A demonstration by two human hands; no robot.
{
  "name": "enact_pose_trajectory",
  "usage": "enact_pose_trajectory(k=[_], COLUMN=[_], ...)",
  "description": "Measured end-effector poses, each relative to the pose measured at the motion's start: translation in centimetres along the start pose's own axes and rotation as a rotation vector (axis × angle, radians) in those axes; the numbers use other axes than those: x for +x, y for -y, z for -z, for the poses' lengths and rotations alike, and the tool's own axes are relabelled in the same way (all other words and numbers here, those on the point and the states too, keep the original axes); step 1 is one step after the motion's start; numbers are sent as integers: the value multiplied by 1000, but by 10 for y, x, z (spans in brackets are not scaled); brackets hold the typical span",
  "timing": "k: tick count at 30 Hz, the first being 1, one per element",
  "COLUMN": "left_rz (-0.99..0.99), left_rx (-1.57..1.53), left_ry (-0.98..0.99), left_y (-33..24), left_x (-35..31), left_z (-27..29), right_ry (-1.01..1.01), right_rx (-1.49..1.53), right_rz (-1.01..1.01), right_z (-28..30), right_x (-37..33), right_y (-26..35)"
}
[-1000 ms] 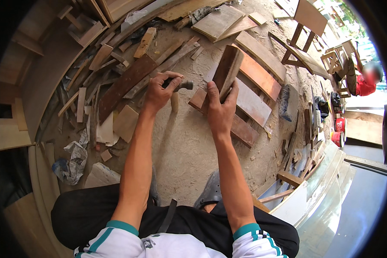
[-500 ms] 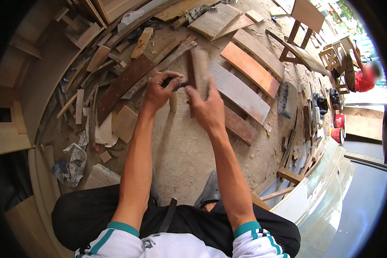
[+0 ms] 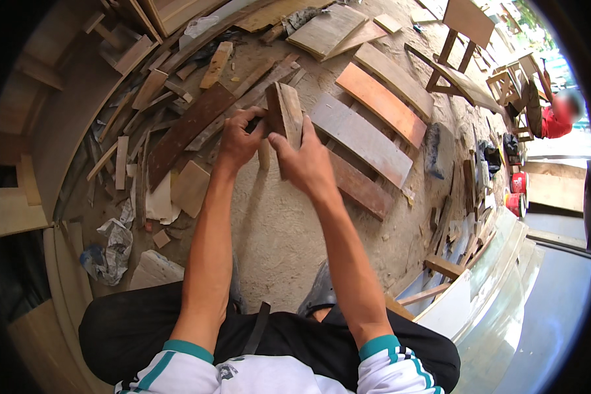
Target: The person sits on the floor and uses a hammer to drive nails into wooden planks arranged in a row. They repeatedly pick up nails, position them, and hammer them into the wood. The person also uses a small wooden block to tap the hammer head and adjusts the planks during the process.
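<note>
Wood block (image 3: 291,108) is held up over the sandy ground (image 3: 282,249) by the right hand (image 3: 303,165), whose grip pinches its near half: thumb along the dark face on the block's left, fingers round by its right edge. Its long axis runs mostly up the view, the far end leaning slightly left, so the far half stands free beyond the grip.

Just left of the block is the left hand (image 3: 240,141), turned toward that dark face. Whether its fingertips touch the wood I cannot tell, since they overlap from this angle. This second grip is curled in, seemingly closed on the upper end of a hammer (image 3: 264,156); only a pale handle shows, hanging to the left of the block's near half, and the head is hidden. Of the two, the right hand is nearer, being in contact, with the left directly across the block from it.

Right of the block lies a grey board (image 3: 361,141). Farther right of it comes an orange board (image 3: 382,105), while a reddish-brown board (image 3: 359,187) sits right of the block and lower in the view. Left of the block, past the left hand, slants a dark brown board (image 3: 192,136).
</note>
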State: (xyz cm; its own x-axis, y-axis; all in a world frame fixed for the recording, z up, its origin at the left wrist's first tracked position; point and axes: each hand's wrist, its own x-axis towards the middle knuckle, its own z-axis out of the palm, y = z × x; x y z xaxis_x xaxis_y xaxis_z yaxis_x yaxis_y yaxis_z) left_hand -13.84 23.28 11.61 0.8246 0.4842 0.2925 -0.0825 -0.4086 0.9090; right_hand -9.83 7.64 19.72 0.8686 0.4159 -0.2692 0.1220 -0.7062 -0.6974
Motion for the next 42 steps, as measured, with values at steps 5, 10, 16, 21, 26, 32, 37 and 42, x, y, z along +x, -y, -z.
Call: enact_pose_trajectory(k=[5, 10, 16, 21, 26, 32, 37, 42], left_rz=[9, -1, 22, 37, 99, -25, 27, 156], left_rx=[-14, -7, -54, -55, -71, 52, 20, -86], left_ry=[15, -28, -26, -3, -26, -25, 22, -54], left_y=[-3, 13, 2, -2, 14, 4, -2, -3], left_x=[1, 0, 1, 2, -4, 3, 2, -1], left_z=[-4, -1, -4, -1, -1, -14, -15, -23], right_ry=[-268, 54, 58, -148, 21, -181, -96, -45], right_rx=[495, 238, 13, 364, 159, 239, 641, 678], right_rz=[90, -79, -10, 43, -61, 33, -105, -131], right_z=[17, 20, 1, 11, 12, -3, 22, 20], right_x=[-7, -4, -4, -3, -7, 3, -4, 2], right_y=[6, 9, 5, 6, 15, -9, 3, -32])
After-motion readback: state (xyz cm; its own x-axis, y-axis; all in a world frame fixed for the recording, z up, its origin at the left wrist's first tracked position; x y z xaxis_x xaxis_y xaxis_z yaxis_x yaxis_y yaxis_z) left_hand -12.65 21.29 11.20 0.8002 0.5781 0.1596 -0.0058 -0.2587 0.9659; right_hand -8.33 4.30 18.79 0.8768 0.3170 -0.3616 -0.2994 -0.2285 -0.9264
